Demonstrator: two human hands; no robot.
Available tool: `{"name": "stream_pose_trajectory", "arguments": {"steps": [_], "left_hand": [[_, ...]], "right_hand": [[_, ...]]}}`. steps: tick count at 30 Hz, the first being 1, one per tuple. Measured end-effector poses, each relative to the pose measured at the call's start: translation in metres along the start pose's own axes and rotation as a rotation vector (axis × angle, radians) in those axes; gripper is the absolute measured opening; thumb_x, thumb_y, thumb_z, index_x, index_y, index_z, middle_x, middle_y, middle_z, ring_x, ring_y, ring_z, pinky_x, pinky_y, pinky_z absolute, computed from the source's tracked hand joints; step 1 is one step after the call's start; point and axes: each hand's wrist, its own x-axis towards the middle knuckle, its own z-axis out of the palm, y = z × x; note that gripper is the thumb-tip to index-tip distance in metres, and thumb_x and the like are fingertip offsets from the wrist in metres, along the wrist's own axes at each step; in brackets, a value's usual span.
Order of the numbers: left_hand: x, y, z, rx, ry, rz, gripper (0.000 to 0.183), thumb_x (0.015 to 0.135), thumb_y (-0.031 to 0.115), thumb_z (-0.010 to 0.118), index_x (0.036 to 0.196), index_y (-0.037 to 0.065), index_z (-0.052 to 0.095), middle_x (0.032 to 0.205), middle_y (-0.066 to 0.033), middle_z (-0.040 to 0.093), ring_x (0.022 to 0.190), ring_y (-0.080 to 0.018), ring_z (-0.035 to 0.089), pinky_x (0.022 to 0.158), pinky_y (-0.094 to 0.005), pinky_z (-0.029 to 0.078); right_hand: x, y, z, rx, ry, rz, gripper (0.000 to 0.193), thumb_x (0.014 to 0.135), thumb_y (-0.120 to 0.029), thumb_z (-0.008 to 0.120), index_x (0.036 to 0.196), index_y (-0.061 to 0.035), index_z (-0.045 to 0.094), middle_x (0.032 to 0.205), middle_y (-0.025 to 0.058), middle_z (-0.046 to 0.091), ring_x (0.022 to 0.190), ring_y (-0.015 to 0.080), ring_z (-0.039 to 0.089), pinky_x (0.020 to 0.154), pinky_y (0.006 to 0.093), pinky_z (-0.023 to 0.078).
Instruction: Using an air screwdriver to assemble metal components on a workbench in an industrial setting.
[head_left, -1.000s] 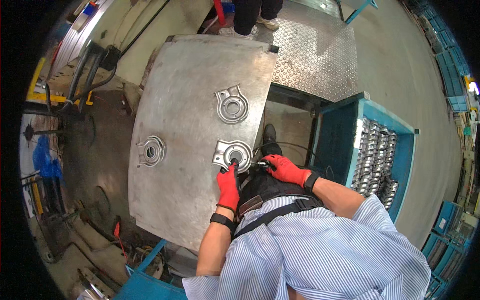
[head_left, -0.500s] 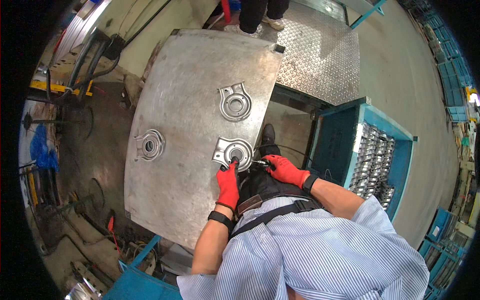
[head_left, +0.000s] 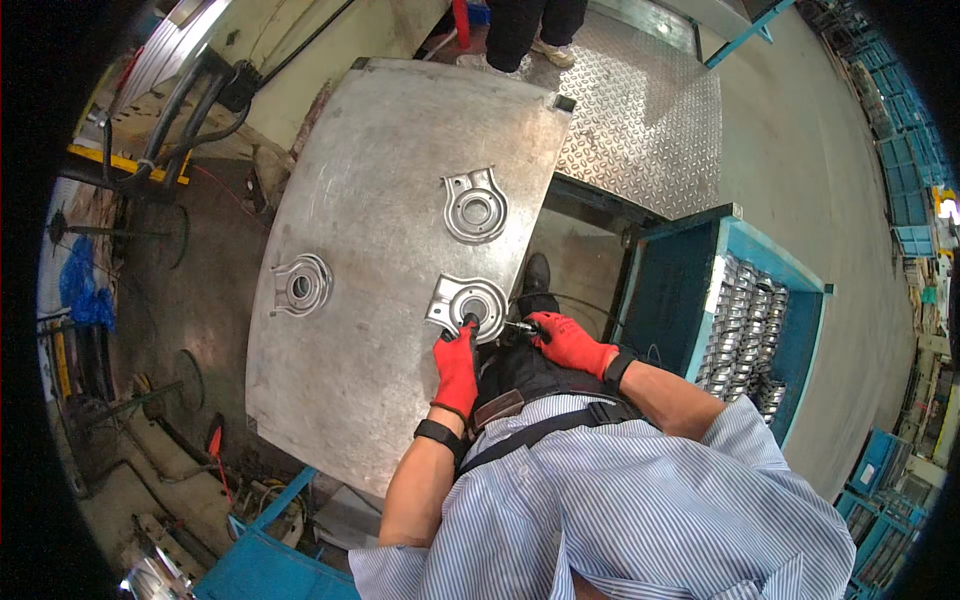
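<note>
"Where is the metal bracket (head_left: 457, 301), please?"
"It lies on the steel bench (head_left: 375, 185), near the right-hand edge."
"And the grip of each hand?"
"The left hand (head_left: 457, 370) is grasping this bracket, one fingertip beside its round hole. The right hand (head_left: 572, 342) is clasping a slim tool (head_left: 524, 328), which points toward the bracket's rim; if they touch, I cannot tell."
"Other pieces?"
"One similar bracket (head_left: 461, 213) lies farther ahead, another one (head_left: 319, 285) to the left."
</note>
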Motion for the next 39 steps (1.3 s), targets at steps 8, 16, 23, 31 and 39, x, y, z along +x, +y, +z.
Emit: {"name": "stream_pose_trajectory", "arguments": {"steps": [8, 16, 23, 31, 39], "left_hand": [[-0.010, 0.016, 0.009, 0.018, 0.041, -0.037, 0.011, 0.084, 0.013, 0.065, 0.084, 0.002, 0.065, 0.070, 0.0026, 0.058, 0.058, -0.0075, 0.046, 0.050, -0.0267, 0.034], [-0.013, 0.016, 0.011, -0.018, 0.046, 0.023, 0.020, 0.082, 0.020, 0.069, 0.078, 0.001, 0.064, 0.066, 0.0022, 0.055, 0.054, -0.0081, 0.044, 0.049, -0.0278, 0.033], [-0.016, 0.016, 0.010, -0.038, 0.020, 0.015, 0.016, 0.083, 0.017, 0.068, 0.080, 0.001, 0.065, 0.068, 0.0026, 0.057, 0.057, -0.0080, 0.046, 0.051, -0.0268, 0.035], [-0.005, 0.003, -0.004, -0.159, -0.065, -0.026, 0.011, 0.086, 0.012, 0.063, 0.087, 0.002, 0.066, 0.077, 0.0001, 0.061, 0.062, -0.0102, 0.053, 0.055, -0.0262, 0.040], [-0.018, 0.047, -0.078, -0.155, 0.038, 0.088, 0.022, 0.089, 0.018, 0.058, 0.098, -0.001, 0.061, 0.082, -0.0075, 0.063, 0.067, -0.0182, 0.063, 0.056, -0.0355, 0.057]], "right_hand": [[-0.002, -0.004, -0.007, 0.063, 0.141, -0.024, 0.042, 0.079, -0.011, 0.063, 0.119, -0.0048, 0.053, 0.109, 0.0201, 0.059, 0.102, 0.0375, 0.056, 0.088, 0.0417, 0.045], [-0.009, -0.006, -0.004, 0.058, 0.123, -0.031, 0.042, 0.078, -0.009, 0.064, 0.119, -0.0064, 0.054, 0.109, 0.0196, 0.060, 0.101, 0.0373, 0.057, 0.087, 0.0412, 0.046], [-0.003, -0.006, -0.003, 0.031, 0.037, -0.003, 0.040, 0.079, -0.011, 0.064, 0.118, -0.0060, 0.055, 0.109, 0.0198, 0.060, 0.102, 0.0377, 0.056, 0.088, 0.0411, 0.045], [-0.003, -0.011, -0.007, 0.097, 0.100, 0.007, 0.043, 0.079, -0.008, 0.063, 0.120, -0.0076, 0.053, 0.110, 0.0179, 0.059, 0.103, 0.0361, 0.056, 0.088, 0.0403, 0.045], [-0.015, -0.011, -0.023, 0.166, 0.071, 0.073, 0.041, 0.080, -0.012, 0.062, 0.120, -0.0065, 0.053, 0.110, 0.0183, 0.059, 0.103, 0.0358, 0.056, 0.087, 0.0396, 0.045]]}}
